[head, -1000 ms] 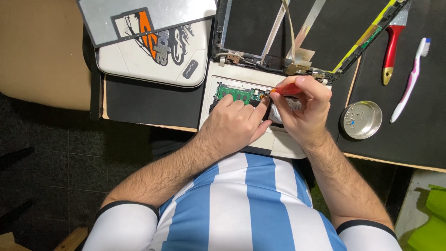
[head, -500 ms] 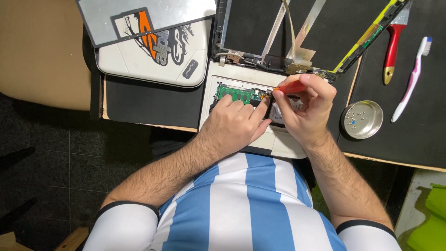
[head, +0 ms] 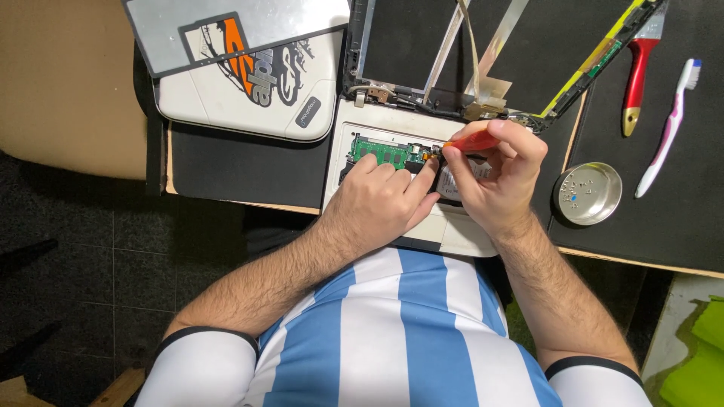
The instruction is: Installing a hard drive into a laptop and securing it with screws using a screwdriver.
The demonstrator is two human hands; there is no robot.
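A white laptop base (head: 377,130) lies opened up at the table's near edge, with a green memory board (head: 383,151) showing inside. My left hand (head: 381,203) rests flat on the base, its fingers just below that board. My right hand (head: 494,177) grips a red-handled screwdriver (head: 469,142), whose tip points left into the base near my left fingertips. The laptop's dark screen frame (head: 528,45), with loose ribbon cables, lies behind the base.
A white laptop lid with a sticker (head: 249,75) lies at the back left. At the right are a small round metal dish (head: 588,193), a red-handled brush (head: 639,71) and a pink toothbrush (head: 670,124) on a black mat (head: 679,211).
My right hand has shifted the screwdriver slightly while my left hand stays on the laptop base. Nothing else has moved.
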